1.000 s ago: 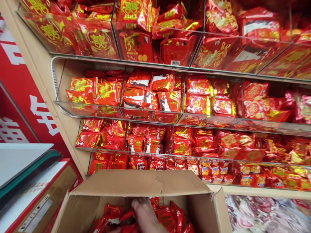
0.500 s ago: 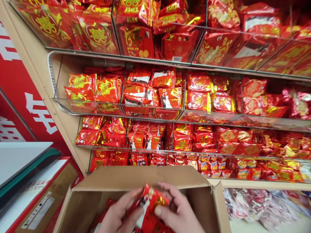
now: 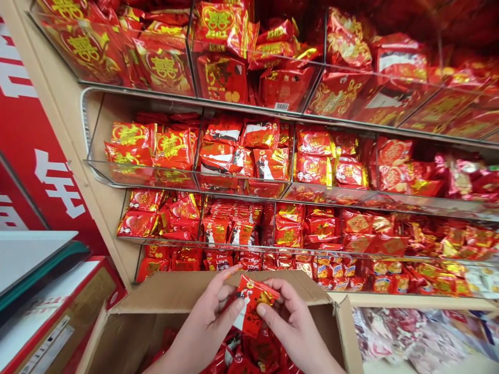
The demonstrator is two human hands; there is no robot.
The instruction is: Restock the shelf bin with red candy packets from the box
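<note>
Between both hands, over an open cardboard box (image 3: 128, 332), is a small red candy packet (image 3: 252, 309) with a white-and-black figure print and gold marks. My left hand (image 3: 212, 317) grips its left side, thumb across the front. On the right side, my right hand (image 3: 290, 317) pinches it with the thumb in front and fingers behind. More red packets (image 3: 261, 353) lie loose in the box beneath the hands; my forearms hide part of them.
Ahead rise tiered shelves with clear dividers and a clear front lip (image 3: 241, 187), filled with red and gold packets (image 3: 171, 143). A stack of boxes (image 3: 78, 311) stands left of the carton. Clear plastic-wrapped goods (image 3: 409, 337) lie at the right.
Both hands have lifted a little with the packet, which now shows more fully. More packets in the box are visible below. The view has shifted slightly.
</note>
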